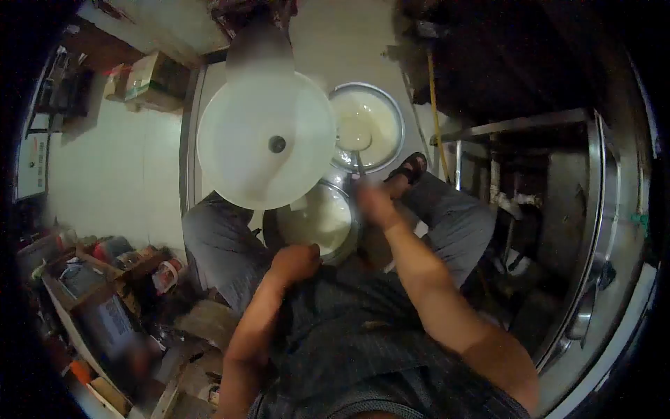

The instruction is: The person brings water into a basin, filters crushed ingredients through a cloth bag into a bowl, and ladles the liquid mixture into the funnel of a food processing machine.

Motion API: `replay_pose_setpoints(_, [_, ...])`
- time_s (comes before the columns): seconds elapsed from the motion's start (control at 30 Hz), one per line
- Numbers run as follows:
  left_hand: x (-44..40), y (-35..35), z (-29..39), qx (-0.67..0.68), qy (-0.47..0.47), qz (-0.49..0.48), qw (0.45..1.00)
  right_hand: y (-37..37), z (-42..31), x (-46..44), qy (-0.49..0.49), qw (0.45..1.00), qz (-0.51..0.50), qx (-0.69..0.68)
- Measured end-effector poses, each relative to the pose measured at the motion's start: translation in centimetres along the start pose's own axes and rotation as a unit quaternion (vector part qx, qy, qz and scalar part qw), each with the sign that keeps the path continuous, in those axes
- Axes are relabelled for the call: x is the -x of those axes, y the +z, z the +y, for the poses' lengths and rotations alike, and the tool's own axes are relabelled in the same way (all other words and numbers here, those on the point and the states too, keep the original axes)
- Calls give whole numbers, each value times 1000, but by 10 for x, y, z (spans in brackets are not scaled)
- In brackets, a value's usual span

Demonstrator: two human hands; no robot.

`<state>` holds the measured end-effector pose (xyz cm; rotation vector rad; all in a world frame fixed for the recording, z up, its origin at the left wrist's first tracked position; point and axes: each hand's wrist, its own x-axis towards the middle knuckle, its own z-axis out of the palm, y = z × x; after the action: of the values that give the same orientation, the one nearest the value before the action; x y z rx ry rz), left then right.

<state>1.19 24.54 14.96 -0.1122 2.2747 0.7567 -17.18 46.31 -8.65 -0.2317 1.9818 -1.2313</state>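
My right hand (pixel 375 204) is closed around the dark handle of a ladle (pixel 360 162). The ladle's bowl rests in a creamy, pale liquid inside a round metal basin (pixel 399 133). My left hand (pixel 296 262) has its fingers curled at the near rim of a metal pot (pixel 354 234) between my legs, which holds more pale liquid. Above that pot's far left side is a large, whitish round disc (pixel 237 126) with a dark spot in its middle; it hides part of the pot. What the disc is, I cannot tell.
Wooden crates (pixel 77 293) of jars and packages stand at the lower left. A cardboard box (pixel 157 80) lies on the tiled floor (pixel 129 160) farther off. To the right are a metal-framed stand (pixel 593 209) and a yellow pole (pixel 434 112). My sandalled foot (pixel 410 170) is beside the basin.
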Motion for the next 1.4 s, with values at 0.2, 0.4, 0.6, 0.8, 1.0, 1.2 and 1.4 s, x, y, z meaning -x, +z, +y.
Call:
replay_pose_setpoints(0.2, [4, 4, 2, 0, 7, 15, 1000, -8, -13, 26, -219, 957, -5, -187])
replay_pose_setpoints(0.4, [9, 3, 1, 10, 25, 28, 999, -41, -102, 79, 175, 876, -20, -448])
replay_pose_setpoints(0.6, [8, 11, -4, 13, 29, 36, 999, -87, -118, 97, 96, 949, -47, -295])
replay_pose_setpoints(0.8, [-1, 19, -17, 3, 51, 33, 998, -114, -215, 159, 101, 930, 8, -352])
replay_pose_setpoints(1.0, [6, 17, -13, 9, 50, 46, 998, -130, -287, 207, 72, 941, 48, -328])
replay_pose_setpoints(1.2, [-6, 27, -23, -6, 48, 37, 998, -141, -358, 249, 80, 952, 22, -293])
replay_pose_setpoints(1.4, [10, 15, -14, -3, 47, 35, 998, -127, -411, 284, 18, 980, 0, -198])
